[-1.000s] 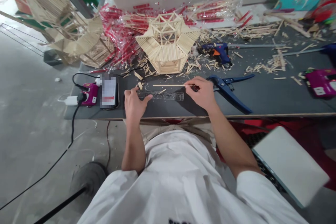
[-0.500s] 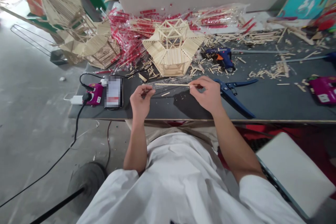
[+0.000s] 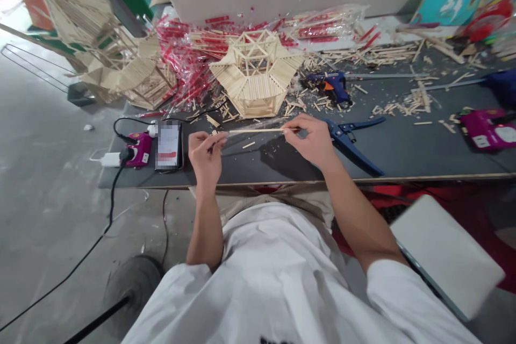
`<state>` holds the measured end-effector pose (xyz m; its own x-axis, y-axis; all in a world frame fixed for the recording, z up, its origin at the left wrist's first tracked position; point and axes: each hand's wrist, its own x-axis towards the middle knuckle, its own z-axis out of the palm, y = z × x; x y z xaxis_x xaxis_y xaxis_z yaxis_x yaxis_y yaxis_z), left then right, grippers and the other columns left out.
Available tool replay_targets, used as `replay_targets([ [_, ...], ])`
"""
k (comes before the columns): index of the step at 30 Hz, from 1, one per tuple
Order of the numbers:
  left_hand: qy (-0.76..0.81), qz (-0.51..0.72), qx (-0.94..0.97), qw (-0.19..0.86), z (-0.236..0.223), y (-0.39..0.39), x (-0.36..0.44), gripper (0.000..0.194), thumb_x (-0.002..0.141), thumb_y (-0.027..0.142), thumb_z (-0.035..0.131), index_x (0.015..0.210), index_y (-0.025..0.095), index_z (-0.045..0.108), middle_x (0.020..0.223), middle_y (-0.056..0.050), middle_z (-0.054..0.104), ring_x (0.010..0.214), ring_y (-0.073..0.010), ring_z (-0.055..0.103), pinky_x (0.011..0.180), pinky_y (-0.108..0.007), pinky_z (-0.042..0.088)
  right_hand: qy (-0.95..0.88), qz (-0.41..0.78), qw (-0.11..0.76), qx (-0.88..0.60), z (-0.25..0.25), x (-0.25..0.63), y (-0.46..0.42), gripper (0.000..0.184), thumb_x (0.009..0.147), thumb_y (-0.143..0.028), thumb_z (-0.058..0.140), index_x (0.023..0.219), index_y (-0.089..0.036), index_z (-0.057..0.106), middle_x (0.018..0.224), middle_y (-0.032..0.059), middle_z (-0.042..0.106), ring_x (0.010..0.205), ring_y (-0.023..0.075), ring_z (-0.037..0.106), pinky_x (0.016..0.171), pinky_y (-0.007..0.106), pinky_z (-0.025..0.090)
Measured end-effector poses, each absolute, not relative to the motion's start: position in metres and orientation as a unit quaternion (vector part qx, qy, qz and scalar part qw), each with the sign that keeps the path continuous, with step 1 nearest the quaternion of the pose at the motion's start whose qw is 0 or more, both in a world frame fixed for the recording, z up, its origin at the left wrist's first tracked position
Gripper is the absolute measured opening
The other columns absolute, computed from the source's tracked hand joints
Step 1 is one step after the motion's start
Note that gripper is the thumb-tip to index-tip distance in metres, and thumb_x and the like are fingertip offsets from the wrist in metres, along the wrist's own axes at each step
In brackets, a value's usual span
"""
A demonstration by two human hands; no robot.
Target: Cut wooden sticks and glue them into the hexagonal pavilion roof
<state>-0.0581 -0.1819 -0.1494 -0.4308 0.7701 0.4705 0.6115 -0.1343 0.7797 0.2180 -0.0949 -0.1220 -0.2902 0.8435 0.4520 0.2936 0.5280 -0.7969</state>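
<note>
My right hand [image 3: 309, 140] pinches the right end of a thin wooden stick [image 3: 256, 130], which lies level from side to side. My left hand [image 3: 206, 157] is closed on the left end of a clear plastic ruler [image 3: 260, 124], tilted nearly edge-on along the stick. Whether the left fingertips also touch the stick's left end I cannot tell. Below the stick, a short cut piece of wood [image 3: 249, 145] lies on the dark tabletop [image 3: 258, 166]. Just right of my right hand rests a blue-handled cutter [image 3: 350, 142].
Behind the hands stands a six-sided wooden stick model [image 3: 260, 78]; a larger one [image 3: 133, 70] stands left. A blue glue gun [image 3: 337, 87], scattered offcuts [image 3: 403, 107] and red-and-clear plastic wrappers [image 3: 189, 59] lie behind. A phone [image 3: 168, 145] and purple power strip [image 3: 139, 149] sit left.
My left hand has gone from pressing the ruler flat on the table to gripping it lifted and tilted beside the stick. The short piece now lies on the bare tabletop.
</note>
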Motion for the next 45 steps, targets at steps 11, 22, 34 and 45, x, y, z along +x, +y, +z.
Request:
replay_targets([
  [11,0.500,0.645,0.470,0.337,-0.129,-0.176,-0.037,0.031,0.095,0.049,0.075,0.105,0.021,0.080,0.097,-0.007,0.083,0.085,-0.0215,0.080,0.071,-0.031,0.065,-0.772,0.193,0.471,-0.382,-0.092,0.222,-0.103,0.012,0.086,-0.018,0.067,0.086,-0.023,0.078,0.082,0.0020,0.075,0.083,0.0210,0.068,0.088,0.038,0.053],
  [22,0.485,0.700,0.345,0.395,-0.142,-0.166,0.002,0.041,0.089,0.060,0.077,0.110,0.025,0.079,0.111,-0.006,0.083,0.097,-0.0227,0.081,0.076,-0.031,0.067,-0.702,0.313,0.440,-0.464,-0.118,0.212,-0.101,0.013,0.085,-0.027,0.070,0.084,-0.021,0.081,0.086,0.0044,0.079,0.081,0.0214,0.071,0.079,0.035,0.054],
  [34,0.456,0.686,0.323,0.465,-0.152,-0.151,-0.003,0.044,0.086,0.061,0.080,0.109,0.024,0.081,0.112,-0.006,0.082,0.096,-0.0221,0.081,0.073,-0.027,0.065,-0.714,0.292,0.441,-0.459,-0.135,0.216,-0.089,0.013,0.086,-0.028,0.072,0.088,-0.022,0.083,0.092,0.0056,0.073,0.087,0.0221,0.069,0.081,0.037,0.053],
  [45,0.450,0.689,0.305,0.479,-0.153,-0.149,-0.005,0.044,0.084,0.059,0.083,0.110,0.024,0.081,0.113,-0.005,0.083,0.097,-0.0200,0.081,0.074,-0.025,0.064,-0.692,0.315,0.442,-0.476,-0.140,0.207,-0.093,0.012,0.083,-0.028,0.074,0.086,-0.023,0.085,0.088,0.0047,0.069,0.083,0.0204,0.067,0.077,0.036,0.055],
])
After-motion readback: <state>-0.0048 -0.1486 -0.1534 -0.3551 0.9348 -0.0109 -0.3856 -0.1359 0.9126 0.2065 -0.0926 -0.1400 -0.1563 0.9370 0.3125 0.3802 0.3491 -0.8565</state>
